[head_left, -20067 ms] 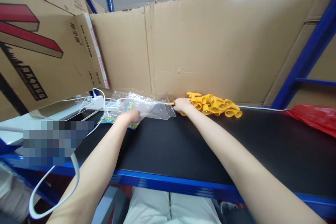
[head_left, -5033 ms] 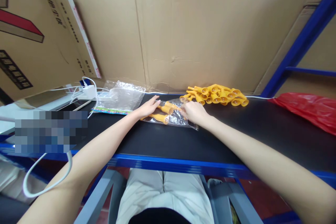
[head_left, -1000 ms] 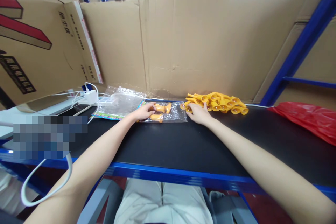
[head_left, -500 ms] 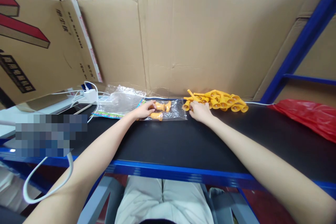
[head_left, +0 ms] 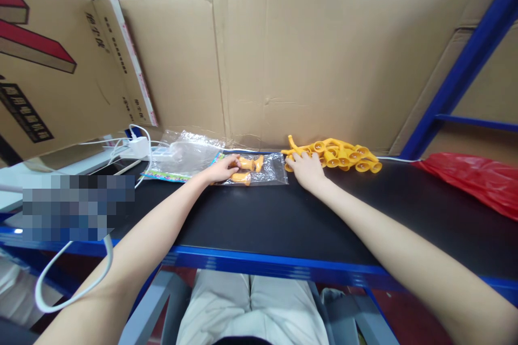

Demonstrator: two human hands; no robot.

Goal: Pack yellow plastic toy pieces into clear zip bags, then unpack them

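My left hand (head_left: 222, 168) rests at the mouth of a clear plastic bag (head_left: 275, 172), fingers curled on its film. Several orange pieces with flared ends (head_left: 245, 164) lie inside that bag. To the right, a heap of yellow trumpet-shaped plastic pieces (head_left: 343, 155) lies against the cardboard. My right hand (head_left: 308, 170) is over the heap's left end, palm down, its fingers spread and touching the pieces. Some pieces are hidden under those fingers.
More clear bags (head_left: 190, 151) with a colourful printed strip lie left of my left hand. White cables and a white plug (head_left: 140, 146) are further left. A red plastic bag (head_left: 473, 180) lies at right. Cardboard (head_left: 324, 64) walls the back of the black tabletop (head_left: 263, 221).
My right hand has shifted slightly and its fingers have spread over the heap's left end. The pieces there have moved a little. My left hand stays on the bag.
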